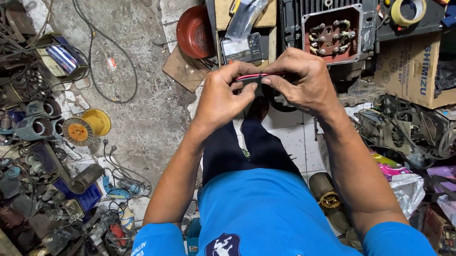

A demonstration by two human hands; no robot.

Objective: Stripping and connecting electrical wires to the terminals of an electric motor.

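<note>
The fingers of the left hand (220, 96) and right hand (303, 81) are closed in a pinch on a short red wire (259, 75), held level between them above the knees. It looks light, thin and bendy, probably a bit slick in its covering, so a grip near each end suits it. Just beyond sits a motor (334, 33) with its terminal box open.
</note>
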